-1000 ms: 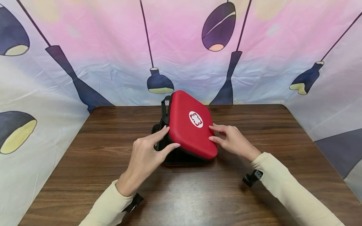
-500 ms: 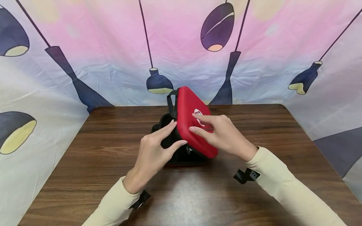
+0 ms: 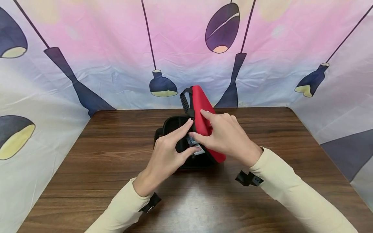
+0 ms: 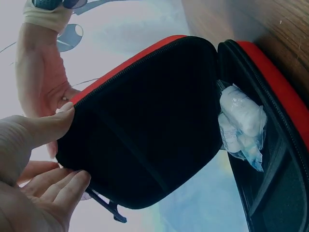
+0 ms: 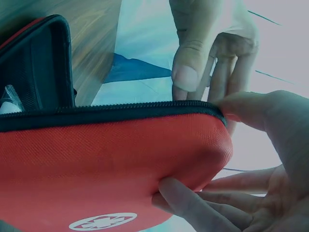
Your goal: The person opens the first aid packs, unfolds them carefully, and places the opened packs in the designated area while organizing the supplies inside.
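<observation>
A red first aid case with a white emblem lies in front of me, its lid (image 3: 201,97) raised from the black-lined base (image 3: 201,163). The fingertips and thumb of my left hand (image 3: 167,150) touch the lid's rim, fairly straight and spread apart. With the right hand (image 3: 230,137) I pinch the lid's edge, thumb at the zipper and fingers on the red outside (image 5: 96,164). A black carry handle (image 3: 185,101) hangs off the lid. In the left wrist view, clear packets of white items (image 4: 243,113) sit in the base, near the hinge.
The case stands on a dark wooden table (image 3: 110,155). A printed cloth (image 3: 122,58) with lamp shapes hangs behind the table's far edge. Each wrist wears a small black camera (image 3: 249,178).
The lid has swung up and to the right, bringing the black inside into view. My left hand has followed it; my right hand has shifted left from the lid's right side onto its raised edge.
</observation>
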Available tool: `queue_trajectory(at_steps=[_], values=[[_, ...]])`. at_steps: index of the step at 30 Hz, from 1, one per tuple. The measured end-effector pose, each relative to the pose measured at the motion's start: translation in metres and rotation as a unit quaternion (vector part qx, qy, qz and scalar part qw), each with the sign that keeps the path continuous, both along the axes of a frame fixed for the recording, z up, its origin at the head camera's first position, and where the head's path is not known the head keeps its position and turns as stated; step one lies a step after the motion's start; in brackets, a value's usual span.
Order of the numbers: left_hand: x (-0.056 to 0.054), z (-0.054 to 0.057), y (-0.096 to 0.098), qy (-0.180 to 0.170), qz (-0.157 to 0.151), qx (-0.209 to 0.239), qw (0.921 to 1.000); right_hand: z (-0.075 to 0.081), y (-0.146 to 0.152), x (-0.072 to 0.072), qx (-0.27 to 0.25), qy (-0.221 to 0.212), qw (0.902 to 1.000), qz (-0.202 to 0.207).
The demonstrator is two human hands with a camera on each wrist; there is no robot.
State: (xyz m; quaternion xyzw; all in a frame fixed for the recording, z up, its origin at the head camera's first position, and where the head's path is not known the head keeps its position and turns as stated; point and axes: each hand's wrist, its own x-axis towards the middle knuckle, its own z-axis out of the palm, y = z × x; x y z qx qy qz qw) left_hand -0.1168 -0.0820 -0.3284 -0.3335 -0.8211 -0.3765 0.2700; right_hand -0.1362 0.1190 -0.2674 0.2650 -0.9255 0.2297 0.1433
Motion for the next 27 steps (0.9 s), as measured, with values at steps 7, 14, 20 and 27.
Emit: queue_trajectory(at_steps=[7, 14, 20, 27], values=[[0.003, -0.006, -0.019, -0.05, 0.051, -0.03, 0.997, 0.0, 0.016, 0.003, -0.052, -0.027, 0.998, -0.025], [0.002, -0.026, -0.056, -0.141, 0.165, -0.099, 0.9711, -0.004, 0.035, 0.007, -0.115, -0.047, 0.9915, -0.037], [-0.003, -0.046, -0.086, -0.219, 0.209, -0.168, 0.9381, -0.008, 0.05, 0.01, -0.165, -0.055, 0.9844, -0.028], [-0.013, -0.059, -0.103, -0.337, 0.181, -0.139, 0.9134, -0.015, 0.064, 0.013, -0.223, -0.078, 0.9714, -0.025]])
